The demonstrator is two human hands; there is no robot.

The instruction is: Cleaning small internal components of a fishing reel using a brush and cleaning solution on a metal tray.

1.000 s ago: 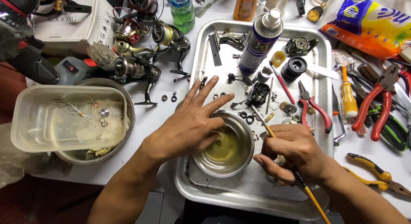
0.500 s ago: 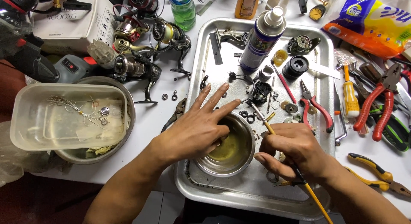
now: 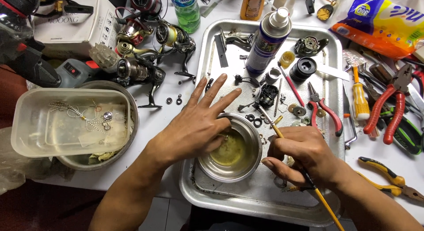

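small bowl under the left hand: bare silver metal, with cloudy yellow-green liquid inside.
brush in the right hand: yellow handle, brass-coloured ferrule past the fingertips.
tray beneath both hands: dull silver, scuffed grey.
spray can beyond the left fingertips: dark blue body with red and yellow print, white cap.
small pliers just beyond the right hand: red handles, grey jaws.
pliers right of the right wrist: yellow and black grips.
tub left of the left forearm: cloudy clear plastic.
bottle far beyond the left hand: green, blue label.
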